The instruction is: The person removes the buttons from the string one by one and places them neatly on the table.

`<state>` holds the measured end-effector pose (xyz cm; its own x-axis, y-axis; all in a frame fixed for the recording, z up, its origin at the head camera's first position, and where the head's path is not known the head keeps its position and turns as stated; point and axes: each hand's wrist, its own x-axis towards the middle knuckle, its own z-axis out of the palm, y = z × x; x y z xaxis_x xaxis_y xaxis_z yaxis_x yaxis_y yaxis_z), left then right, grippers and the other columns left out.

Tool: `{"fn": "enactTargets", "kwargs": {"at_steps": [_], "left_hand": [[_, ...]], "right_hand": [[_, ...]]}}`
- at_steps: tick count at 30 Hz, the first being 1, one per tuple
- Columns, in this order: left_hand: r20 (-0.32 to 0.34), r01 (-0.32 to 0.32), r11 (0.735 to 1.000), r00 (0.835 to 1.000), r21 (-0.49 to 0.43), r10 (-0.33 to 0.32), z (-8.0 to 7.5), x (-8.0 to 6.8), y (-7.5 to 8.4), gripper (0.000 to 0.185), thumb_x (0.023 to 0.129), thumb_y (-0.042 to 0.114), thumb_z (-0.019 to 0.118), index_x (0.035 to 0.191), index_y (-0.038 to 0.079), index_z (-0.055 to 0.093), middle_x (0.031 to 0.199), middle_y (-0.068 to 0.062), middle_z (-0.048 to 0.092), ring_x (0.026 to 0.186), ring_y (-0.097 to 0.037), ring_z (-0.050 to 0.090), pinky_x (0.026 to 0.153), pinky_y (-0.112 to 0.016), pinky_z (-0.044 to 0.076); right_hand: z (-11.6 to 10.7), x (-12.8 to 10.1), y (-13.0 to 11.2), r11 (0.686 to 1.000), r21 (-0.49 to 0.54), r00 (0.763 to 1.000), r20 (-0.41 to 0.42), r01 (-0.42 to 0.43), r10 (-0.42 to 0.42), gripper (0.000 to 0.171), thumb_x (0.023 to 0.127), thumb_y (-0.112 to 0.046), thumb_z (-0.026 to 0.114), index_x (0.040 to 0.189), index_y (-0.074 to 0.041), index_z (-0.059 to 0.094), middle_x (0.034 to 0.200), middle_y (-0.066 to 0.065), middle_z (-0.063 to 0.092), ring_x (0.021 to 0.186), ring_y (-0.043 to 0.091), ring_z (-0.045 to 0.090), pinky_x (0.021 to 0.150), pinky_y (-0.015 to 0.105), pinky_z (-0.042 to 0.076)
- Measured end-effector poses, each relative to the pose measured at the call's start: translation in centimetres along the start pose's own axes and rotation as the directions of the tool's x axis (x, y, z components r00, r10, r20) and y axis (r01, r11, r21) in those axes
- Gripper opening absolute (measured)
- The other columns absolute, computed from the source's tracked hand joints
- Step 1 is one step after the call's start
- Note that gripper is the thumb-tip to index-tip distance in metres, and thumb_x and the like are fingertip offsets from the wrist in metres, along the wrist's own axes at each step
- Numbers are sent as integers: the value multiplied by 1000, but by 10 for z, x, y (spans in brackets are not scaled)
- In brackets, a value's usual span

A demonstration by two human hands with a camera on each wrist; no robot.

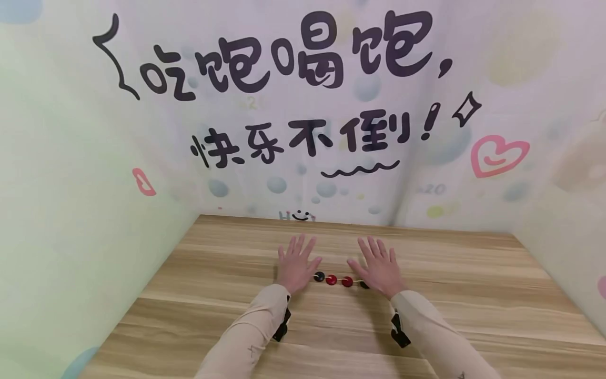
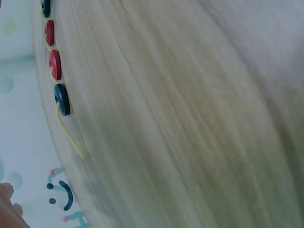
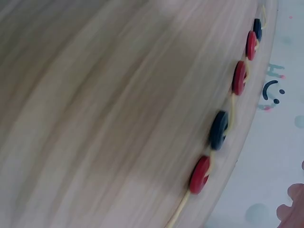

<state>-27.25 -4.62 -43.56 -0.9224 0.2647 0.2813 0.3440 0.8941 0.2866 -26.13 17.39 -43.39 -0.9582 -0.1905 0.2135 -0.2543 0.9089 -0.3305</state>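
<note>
Buttons (image 1: 339, 280) on a yellow cord (image 3: 231, 110), red and dark ones in alternation, strung in a short row flat on the desk (image 1: 227, 316) between the two hands. Long axis of the row running side to side, roughly from one thumb to the other. Left hand (image 1: 294, 265) flat on the wood with fingers straight and spread, nothing held, its thumb just beside the dark button at that end. Right hand (image 1: 379, 267) likewise flat, fingers spread and relaxed, nothing held, its thumb reaching over or against the far end of the row so that the last button there is partly hidden; contact hard to tell. Both hands about equally near, one at each end. From the left wrist view, a loose tail of cord trailing past the last dark button (image 2: 61, 99) toward the wall. From the right wrist view, five buttons in line, with a red button (image 3: 200, 174) nearest and more cord running on past it.

Desk of pale wood grain, otherwise bare around the row. Walls close on three sides, covered in soft pastel print with large black lettering (image 1: 284, 58), a pink heart (image 1: 497, 155) and a small smiley face (image 1: 297, 215) just above the desk's back edge. Beige sleeves (image 1: 255, 326) on both forearms.
</note>
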Motion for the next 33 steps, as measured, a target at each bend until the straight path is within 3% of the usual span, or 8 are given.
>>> {"fn": "enactTargets", "kwargs": {"at_steps": [5,10,19,25,33], "left_hand": [[-22,3,1000,1000,-25,-4,1,-1,-4,53,92,43,37,139,18,29,144,-11,21,131,-29,14,100,-55,8],[-44,-19,999,999,-51,17,6,-2,-4,50,92,40,40,136,16,35,139,-14,32,127,-31,26,99,-53,19],[-48,-32,995,998,-90,27,15,-5,-1,42,89,34,50,125,12,50,106,-11,56,96,-27,52,79,-42,41],[-53,-20,991,999,-130,13,18,-6,-4,32,86,29,56,112,11,59,91,-8,56,81,-22,52,69,-35,42],[22,3,972,1000,-237,2,23,-7,-10,25,83,24,62,102,9,60,73,0,46,64,-14,42,55,-26,34]], "right_hand": [[3,6,-13,1000,24,1000,23,19,-19,69,88,-52,40,139,-8,25,142,19,21,129,38,14,100,56,9],[10,12,-26,999,30,996,78,33,-35,68,88,-47,45,139,-7,26,142,19,23,127,38,20,100,55,14],[24,18,-37,985,161,994,85,56,-70,55,85,-33,57,128,-1,44,130,19,41,119,35,37,95,48,31],[28,19,-43,959,247,982,90,140,-166,34,82,-17,63,110,1,59,111,15,58,106,29,51,89,42,39],[35,21,-48,963,235,980,123,128,-160,22,80,-11,65,100,-1,64,97,9,63,91,23,57,79,38,45]]}}
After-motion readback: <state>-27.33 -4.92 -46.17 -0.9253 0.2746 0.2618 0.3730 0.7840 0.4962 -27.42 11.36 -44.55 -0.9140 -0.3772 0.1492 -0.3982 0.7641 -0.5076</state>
